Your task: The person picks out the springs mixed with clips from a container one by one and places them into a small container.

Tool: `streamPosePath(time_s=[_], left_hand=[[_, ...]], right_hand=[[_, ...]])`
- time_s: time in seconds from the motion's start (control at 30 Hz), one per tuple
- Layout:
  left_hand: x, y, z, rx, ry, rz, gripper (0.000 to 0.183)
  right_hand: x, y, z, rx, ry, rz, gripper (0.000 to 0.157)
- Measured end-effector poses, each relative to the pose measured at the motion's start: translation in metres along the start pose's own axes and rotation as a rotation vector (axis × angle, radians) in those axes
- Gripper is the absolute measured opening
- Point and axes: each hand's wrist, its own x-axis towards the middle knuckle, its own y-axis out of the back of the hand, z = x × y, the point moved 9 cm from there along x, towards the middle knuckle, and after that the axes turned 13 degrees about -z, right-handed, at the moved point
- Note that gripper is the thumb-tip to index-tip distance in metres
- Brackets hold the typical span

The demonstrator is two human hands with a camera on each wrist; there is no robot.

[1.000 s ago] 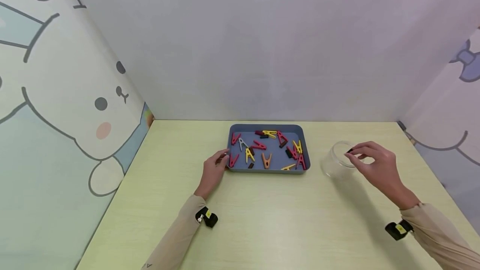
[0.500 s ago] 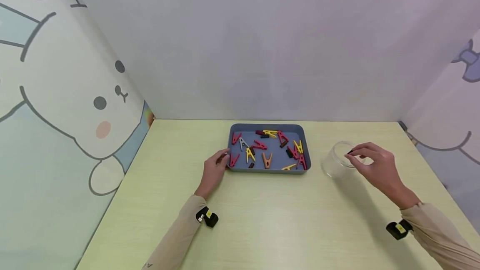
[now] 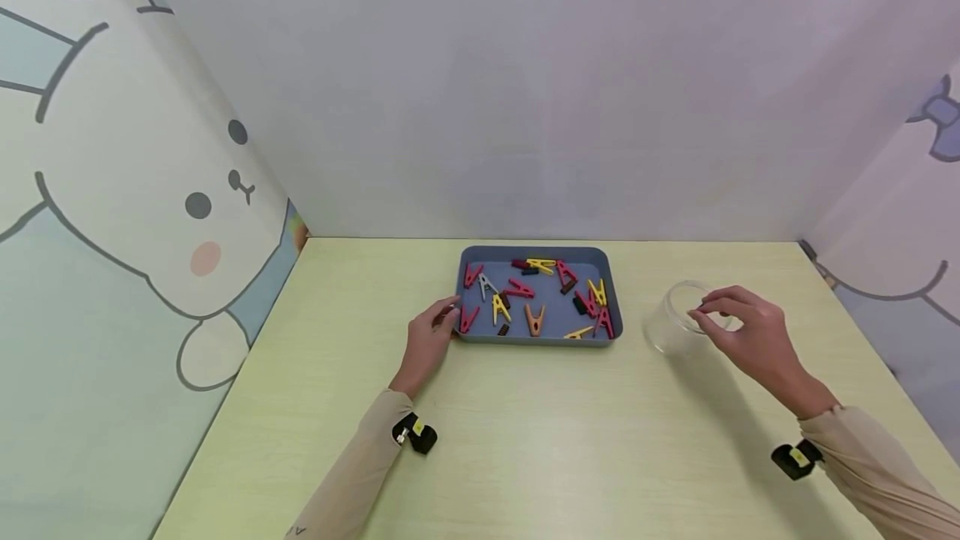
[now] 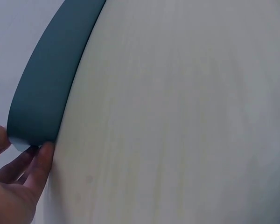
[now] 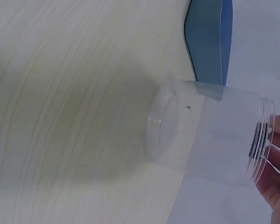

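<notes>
My left hand [image 3: 429,344] grips the near left corner of a shallow grey-blue tray [image 3: 540,342], with fingertips [image 4: 45,151] against its wall. Several red, yellow, orange and grey A-shaped clips lie in the tray, among them an orange clip [image 3: 534,321]. Small dark ridged pieces lie between them, one a brown ridged piece [image 3: 503,329]. To the right, my right hand [image 3: 750,338] is at the mouth of a clear jar [image 3: 670,338]. Its fingertips pinch a small black ridged piece [image 5: 259,140], which shows through the jar's threaded neck in the right wrist view. The jar stands upright.
The pale wooden table [image 3: 555,440] runs back to a plain grey-white wall [image 3: 525,107]. Side walls with cartoon drawings [image 3: 135,215] stand at left and right. The tray and the jar are a short distance apart.
The black piece at my right fingertips shows less in the head view now, and that hand has shifted very slightly. My left hand stays on the tray corner.
</notes>
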Motion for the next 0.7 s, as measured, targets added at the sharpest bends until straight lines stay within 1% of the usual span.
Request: streamPosePath(time_s=[0.2, 0.43, 0.7], left_hand=[[0.0, 0.0, 0.0, -0.006, -0.011, 0.001, 0.03], [0.001, 0.0, -0.002, -0.011, -0.007, -0.001, 0.03], [0.001, 0.0, -0.003, -0.013, -0.002, 0.0, 0.03]], right_hand=[[-0.002, 0.0, -0.001, 0.004, 0.032, 0.047, 0.023], [0.001, 0.001, -0.004, 0.016, 0.015, 0.021, 0.02], [0.005, 0.004, -0.014, 0.041, 0.027, 0.041, 0.022]])
